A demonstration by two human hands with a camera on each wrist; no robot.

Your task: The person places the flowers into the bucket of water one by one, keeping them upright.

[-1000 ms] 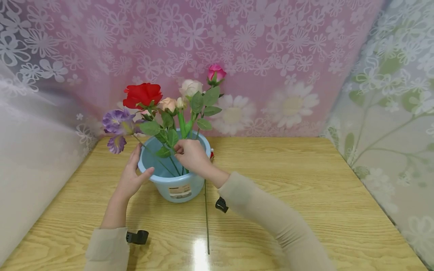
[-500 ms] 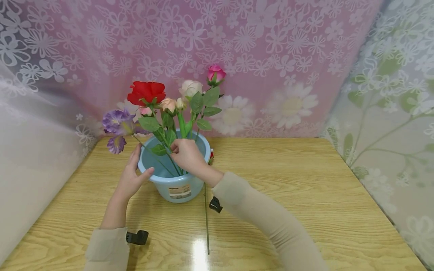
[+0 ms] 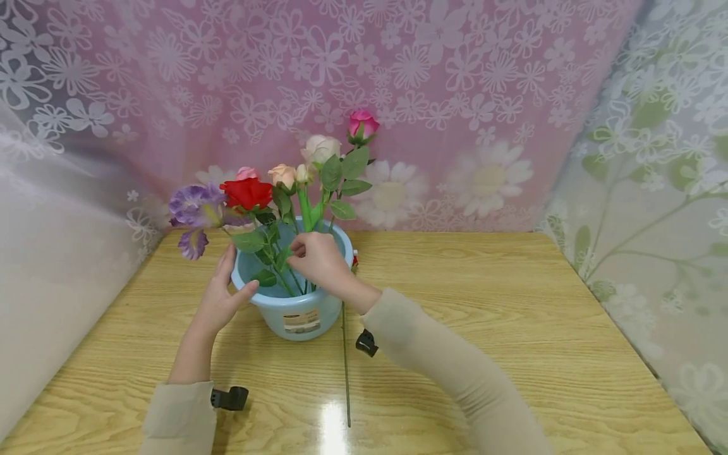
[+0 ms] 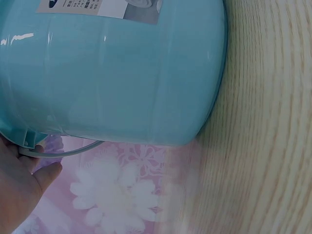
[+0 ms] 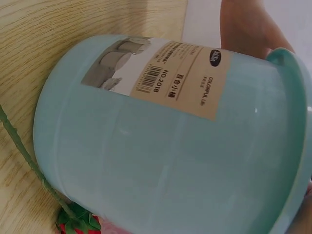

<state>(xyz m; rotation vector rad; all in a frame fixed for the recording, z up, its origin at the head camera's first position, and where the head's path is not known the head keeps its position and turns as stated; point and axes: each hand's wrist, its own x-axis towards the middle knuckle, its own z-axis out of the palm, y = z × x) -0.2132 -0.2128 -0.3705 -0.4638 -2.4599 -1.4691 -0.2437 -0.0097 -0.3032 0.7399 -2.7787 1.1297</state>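
Observation:
A light blue plastic bucket [image 3: 327, 316] stands on the table with artificial flowers in it. My left hand [image 3: 218, 300] holds it at the left rim, thumb at the front and fingers farther back. In the left wrist view, those fingers lie beside the grey carrying handle [image 4: 73, 151]. Over the bucket, my right hand [image 3: 321, 256] has its fingertips bunched on the leafy stem of a red rose [image 3: 247, 193], whose bloom leans left. Next to that bloom is a purple iris [image 3: 196, 207]. A peach rose [image 3: 282, 175], a white rose [image 3: 321, 149] and a pink rosebud [image 3: 363, 125] stand to the right.
One more red flower [image 5: 80, 226] lies on the table to the right of the bucket. Its long green stem [image 3: 346, 366] points toward the front edge. A pink floral curtain [image 3: 483, 82] hangs behind, and pale floral sheets rise on both sides.
The red rose first shifted slightly right, then dropped lower, its leaves sinking into the bucket and the pink bloom behind it showing above. My right hand moved slightly; my left stayed put.

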